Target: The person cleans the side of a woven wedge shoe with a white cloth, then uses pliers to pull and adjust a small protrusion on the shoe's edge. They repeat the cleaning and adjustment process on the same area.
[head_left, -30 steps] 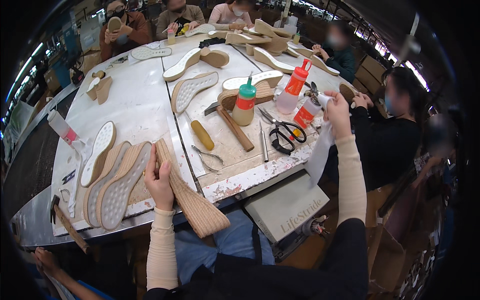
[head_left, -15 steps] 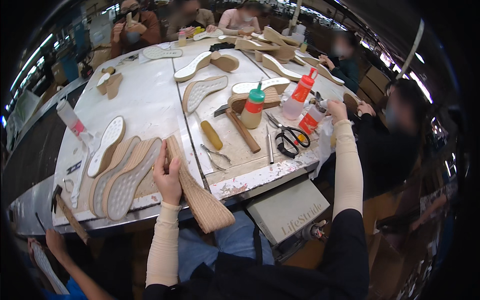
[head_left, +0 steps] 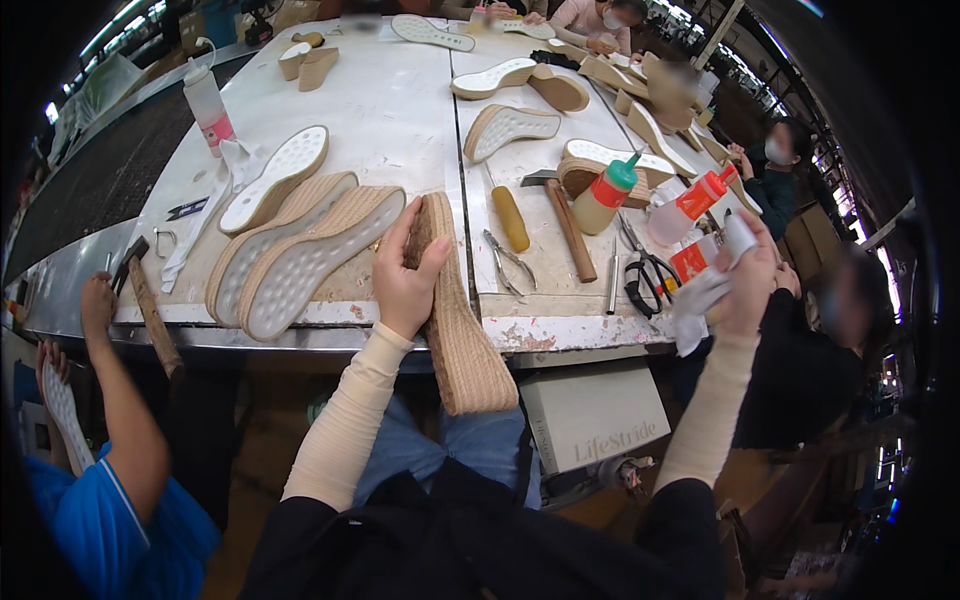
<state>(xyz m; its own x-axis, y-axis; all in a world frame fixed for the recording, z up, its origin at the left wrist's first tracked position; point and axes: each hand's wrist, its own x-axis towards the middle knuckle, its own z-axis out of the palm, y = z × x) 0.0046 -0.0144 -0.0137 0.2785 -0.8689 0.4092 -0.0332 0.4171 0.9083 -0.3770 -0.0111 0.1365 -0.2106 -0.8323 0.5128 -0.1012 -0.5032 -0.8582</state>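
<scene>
Beige woven-rope wedge sole [head_left: 462, 330], held lengthwise at the near edge of a large white, paint-flecked worktable [head_left: 370, 120], lower end out over the lap. Below the tabletop, to the right, a pale grey cardboard box [head_left: 600, 405]. On the table, just left of the held piece, three beige wedge soles with pale dimpled faces [head_left: 325, 262], side by side. Left hand [head_left: 407, 290] closed on the upper half of the woven sole, thumb toward it, fingers along its left; fingertip contact partly hidden. Right hand [head_left: 750, 285] raised, fingers pinched on a crumpled white cloth [head_left: 697, 300], near a bottle with an orange-red label [head_left: 692, 262]; touching or apart, impossible to tell. Farther in, a green-capped bottle of yellowish liquid [head_left: 603, 200] and a red-capped bottle of pinkish liquid [head_left: 668, 222]. Nearer, a wooden-handled hammer [head_left: 572, 235], black-handled scissors [head_left: 640, 290], a yellow-handled awl [head_left: 510, 218] and small metal nippers [head_left: 508, 268].
</scene>
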